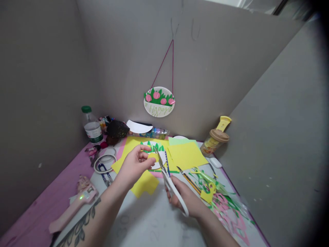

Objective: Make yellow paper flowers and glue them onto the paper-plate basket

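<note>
My left hand [135, 164] pinches a small piece of yellow paper [153, 156] above the desk. My right hand [185, 199] grips white-handled scissors [168, 178], whose blades point up and away toward that yellow piece. Below the hands lie yellow paper sheets [185, 154] and a white paper plate with green paper grass [154, 146]. A finished plate decoration [159, 101] with pink shapes and green grass hangs on the back wall by a red string.
A pink glue gun [74, 207], small snips [105, 173], a tape ring [105, 161] and a water bottle [92, 127] are at left. A utility knife [189, 180], paper scraps [221, 202] and a lidded cup [215, 140] are at right. Grey partition walls enclose the desk.
</note>
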`<action>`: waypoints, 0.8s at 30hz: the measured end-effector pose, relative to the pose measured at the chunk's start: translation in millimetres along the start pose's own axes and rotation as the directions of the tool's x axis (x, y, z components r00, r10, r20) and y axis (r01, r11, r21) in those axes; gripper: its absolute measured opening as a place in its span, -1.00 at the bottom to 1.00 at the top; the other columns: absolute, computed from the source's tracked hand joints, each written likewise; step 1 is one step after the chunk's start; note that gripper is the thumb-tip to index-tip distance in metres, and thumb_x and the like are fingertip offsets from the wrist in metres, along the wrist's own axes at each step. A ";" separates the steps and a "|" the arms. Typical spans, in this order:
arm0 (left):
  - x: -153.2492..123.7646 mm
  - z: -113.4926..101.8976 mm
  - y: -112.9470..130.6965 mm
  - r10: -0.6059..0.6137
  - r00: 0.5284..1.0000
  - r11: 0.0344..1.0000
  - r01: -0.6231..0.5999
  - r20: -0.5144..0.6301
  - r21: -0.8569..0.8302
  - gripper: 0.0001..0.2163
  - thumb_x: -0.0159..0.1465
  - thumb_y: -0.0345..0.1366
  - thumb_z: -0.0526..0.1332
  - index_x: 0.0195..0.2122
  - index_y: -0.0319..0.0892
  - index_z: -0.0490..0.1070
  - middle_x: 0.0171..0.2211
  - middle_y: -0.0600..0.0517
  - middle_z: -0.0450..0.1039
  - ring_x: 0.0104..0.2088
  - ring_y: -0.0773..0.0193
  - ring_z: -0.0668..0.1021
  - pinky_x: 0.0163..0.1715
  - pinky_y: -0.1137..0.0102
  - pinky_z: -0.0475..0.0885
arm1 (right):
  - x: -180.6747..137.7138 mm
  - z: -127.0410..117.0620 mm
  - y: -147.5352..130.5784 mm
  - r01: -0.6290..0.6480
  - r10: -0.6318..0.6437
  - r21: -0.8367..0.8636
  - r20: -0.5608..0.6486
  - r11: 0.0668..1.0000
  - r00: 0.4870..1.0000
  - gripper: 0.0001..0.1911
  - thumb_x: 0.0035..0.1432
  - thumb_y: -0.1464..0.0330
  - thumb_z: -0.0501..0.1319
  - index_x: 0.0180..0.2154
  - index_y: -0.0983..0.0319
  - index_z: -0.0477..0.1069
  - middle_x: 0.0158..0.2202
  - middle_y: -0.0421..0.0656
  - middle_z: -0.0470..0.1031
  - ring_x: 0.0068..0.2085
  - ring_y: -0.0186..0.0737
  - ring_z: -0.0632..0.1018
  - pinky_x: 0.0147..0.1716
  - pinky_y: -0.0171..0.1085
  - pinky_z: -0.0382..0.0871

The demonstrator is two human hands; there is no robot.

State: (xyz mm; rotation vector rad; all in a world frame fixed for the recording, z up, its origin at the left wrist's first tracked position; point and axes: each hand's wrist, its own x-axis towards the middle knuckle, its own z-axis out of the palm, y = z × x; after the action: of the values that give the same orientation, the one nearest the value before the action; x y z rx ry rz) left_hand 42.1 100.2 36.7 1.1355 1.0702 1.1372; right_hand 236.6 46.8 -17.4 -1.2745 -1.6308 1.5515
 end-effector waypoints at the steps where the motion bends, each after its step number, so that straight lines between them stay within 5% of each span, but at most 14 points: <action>1: 0.1 -0.1 0.1 -0.001 1.000 1.000 0.001 0.002 0.002 -0.65 -0.04 -0.29 0.32 -0.24 -0.18 0.28 -0.60 0.20 0.28 -0.52 0.34 0.49 -0.49 0.44 0.41 | 0.0 0.0 -0.1 -0.002 0.002 0.008 0.003 1.000 1.000 -0.71 -0.26 0.50 0.07 -0.35 0.20 0.20 -0.49 -0.28 0.29 -0.48 -0.38 0.26 -0.53 -0.39 0.14; 24: 4.2 -6.3 -1.6 0.090 0.996 0.996 -0.089 -0.029 0.025 -0.76 0.02 -0.29 0.30 -0.29 -0.20 0.33 -0.52 0.12 0.35 -0.50 0.40 0.42 -0.51 0.50 0.37 | -0.4 -1.4 -2.3 -0.019 0.019 -0.028 0.009 0.999 1.000 -0.75 -0.27 0.52 0.07 -0.41 0.20 0.18 -0.54 -0.32 0.24 -0.53 -0.40 0.22 -0.55 -0.40 0.08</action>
State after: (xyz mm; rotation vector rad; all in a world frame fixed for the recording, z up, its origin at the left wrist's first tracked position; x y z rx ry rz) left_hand 36.6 105.0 34.2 1.1989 1.0674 1.2179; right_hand 237.4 47.4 -14.9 -1.3028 -1.6558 1.5531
